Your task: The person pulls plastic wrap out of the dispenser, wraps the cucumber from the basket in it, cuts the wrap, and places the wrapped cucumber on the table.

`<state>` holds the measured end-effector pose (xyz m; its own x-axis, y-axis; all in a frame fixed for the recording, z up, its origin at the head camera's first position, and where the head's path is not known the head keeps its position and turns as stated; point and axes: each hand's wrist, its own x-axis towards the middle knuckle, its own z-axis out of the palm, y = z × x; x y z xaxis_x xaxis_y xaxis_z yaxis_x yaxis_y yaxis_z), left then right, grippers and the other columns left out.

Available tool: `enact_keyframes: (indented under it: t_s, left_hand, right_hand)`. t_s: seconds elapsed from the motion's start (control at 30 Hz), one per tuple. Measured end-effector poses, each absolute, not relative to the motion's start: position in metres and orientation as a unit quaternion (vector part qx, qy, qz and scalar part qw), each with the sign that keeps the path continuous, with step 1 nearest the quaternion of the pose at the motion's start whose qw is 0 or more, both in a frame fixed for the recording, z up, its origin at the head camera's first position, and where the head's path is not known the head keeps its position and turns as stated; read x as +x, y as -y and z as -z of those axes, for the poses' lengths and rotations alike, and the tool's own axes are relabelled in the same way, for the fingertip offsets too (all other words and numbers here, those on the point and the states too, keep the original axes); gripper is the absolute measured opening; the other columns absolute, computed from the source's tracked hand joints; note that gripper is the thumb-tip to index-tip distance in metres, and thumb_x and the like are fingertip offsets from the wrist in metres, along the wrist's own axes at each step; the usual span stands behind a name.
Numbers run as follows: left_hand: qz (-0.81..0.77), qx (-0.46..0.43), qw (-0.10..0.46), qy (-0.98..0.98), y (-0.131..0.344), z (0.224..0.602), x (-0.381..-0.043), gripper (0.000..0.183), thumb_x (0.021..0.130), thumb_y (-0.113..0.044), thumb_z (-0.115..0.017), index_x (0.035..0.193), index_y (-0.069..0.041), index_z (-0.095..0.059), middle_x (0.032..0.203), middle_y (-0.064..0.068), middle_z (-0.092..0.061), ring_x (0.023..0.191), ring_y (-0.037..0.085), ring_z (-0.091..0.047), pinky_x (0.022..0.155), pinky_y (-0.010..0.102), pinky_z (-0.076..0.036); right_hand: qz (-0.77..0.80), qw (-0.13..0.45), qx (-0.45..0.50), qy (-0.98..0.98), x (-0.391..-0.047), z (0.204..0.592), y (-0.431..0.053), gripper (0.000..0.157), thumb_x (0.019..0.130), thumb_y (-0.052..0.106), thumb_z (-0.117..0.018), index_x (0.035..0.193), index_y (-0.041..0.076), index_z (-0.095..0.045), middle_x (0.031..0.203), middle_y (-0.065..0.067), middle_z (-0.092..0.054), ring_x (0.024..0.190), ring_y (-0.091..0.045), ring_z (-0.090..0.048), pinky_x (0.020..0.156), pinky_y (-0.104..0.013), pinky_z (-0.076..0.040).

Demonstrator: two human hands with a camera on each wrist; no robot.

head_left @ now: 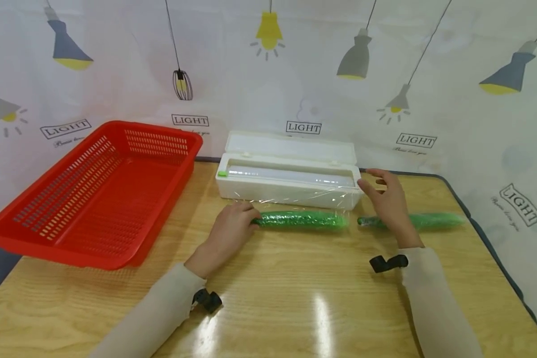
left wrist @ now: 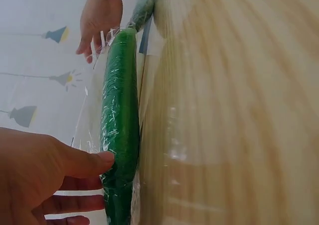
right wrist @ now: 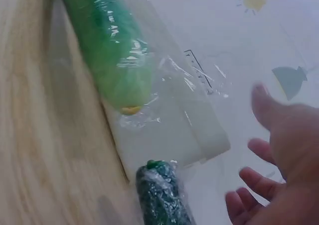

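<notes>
A cucumber [head_left: 300,220] in clear plastic film lies in front of a long white cling film box [head_left: 286,194]. My left hand [head_left: 232,226] holds its left end, and in the left wrist view the thumb [left wrist: 102,160] lies on the wrapped skin. Loose cling film [head_left: 291,203] stretches between box and cucumber. My right hand [head_left: 389,199] is at the box's right end, fingers spread and apart from the cucumber; whether its thumb touches the box I cannot tell. Below that hand lies a second wrapped cucumber [head_left: 434,220], partly hidden by the wrist.
A red plastic basket [head_left: 156,219] with slotted sides stands at the left of the wooden table [head_left: 268,298]. The box lid [head_left: 291,145] is raised at the back, and a green slider [head_left: 223,174] sits on its left rim. Behind rises a lamp-patterned wall covering [head_left: 232,64].
</notes>
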<state>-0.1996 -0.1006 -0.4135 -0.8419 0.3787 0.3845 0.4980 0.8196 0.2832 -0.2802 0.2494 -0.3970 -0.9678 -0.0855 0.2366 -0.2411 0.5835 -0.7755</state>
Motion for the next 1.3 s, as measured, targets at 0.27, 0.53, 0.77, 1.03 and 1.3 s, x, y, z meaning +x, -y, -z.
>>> enact_keyframes:
  t_s: [0.27, 0.53, 0.77, 1.03, 1.3]
  left_hand:
    - [0.167, -0.267, 0.176, 0.933, 0.105, 0.416, -0.204, 0.022, 0.076, -0.003, -0.078, 0.096, -0.008, -0.072, 0.096, 0.005, -0.064, 0.096, 0.024, -0.058, 0.084, 0.039, -0.045]
    - [0.216, -0.285, 0.161, 0.920, 0.114, 0.424, -0.211, 0.030, 0.075, 0.004, -0.076, 0.102, -0.010, -0.071, 0.100, 0.004, -0.061, 0.095, 0.023, -0.054, 0.086, 0.036, -0.044]
    - [0.245, -0.284, 0.159, 0.913, 0.120, 0.430, -0.213, 0.033, 0.077, 0.005, -0.075, 0.103, -0.015, -0.072, 0.098, 0.002, -0.058, 0.095, 0.020, -0.050, 0.085, 0.035, -0.043]
    - [0.255, -0.293, 0.175, 0.905, 0.119, 0.431, -0.215, 0.035, 0.075, 0.011, -0.071, 0.100, -0.014, -0.072, 0.091, 0.003, -0.055, 0.089, 0.022, -0.049, 0.080, 0.034, -0.042]
    - [0.245, -0.319, 0.163, 0.901, 0.121, 0.434, -0.216, 0.038, 0.077, 0.013, -0.066, 0.104, -0.013, -0.069, 0.095, 0.007, -0.054, 0.094, 0.024, -0.048, 0.083, 0.037, -0.041]
  right_hand:
    - [-0.308, 0.223, 0.258, 0.888, -0.243, 0.394, -0.227, 0.023, 0.080, 0.011, -0.077, 0.098, 0.002, -0.065, 0.101, -0.012, -0.059, 0.094, -0.028, -0.049, 0.071, -0.040, -0.043]
    - [-0.213, 0.154, 0.351, 0.899, -0.216, 0.418, -0.213, 0.041, 0.070, 0.015, -0.085, 0.104, 0.007, -0.064, 0.101, -0.004, -0.062, 0.091, -0.022, -0.058, 0.077, -0.040, -0.049]
    - [-0.222, 0.118, 0.319, 0.914, -0.212, 0.422, -0.216, 0.044, 0.073, 0.007, -0.083, 0.111, 0.006, -0.062, 0.105, -0.008, -0.060, 0.086, -0.022, -0.059, 0.071, -0.039, -0.050]
    - [-0.224, 0.111, 0.326, 0.912, -0.213, 0.422, -0.216, 0.042, 0.073, 0.006, -0.082, 0.110, 0.005, -0.061, 0.102, -0.008, -0.060, 0.086, -0.023, -0.060, 0.071, -0.038, -0.050]
    - [-0.221, 0.074, 0.338, 0.912, -0.211, 0.418, -0.218, 0.039, 0.078, 0.006, -0.079, 0.111, 0.001, -0.059, 0.104, -0.011, -0.060, 0.089, -0.026, -0.059, 0.076, -0.042, -0.049]
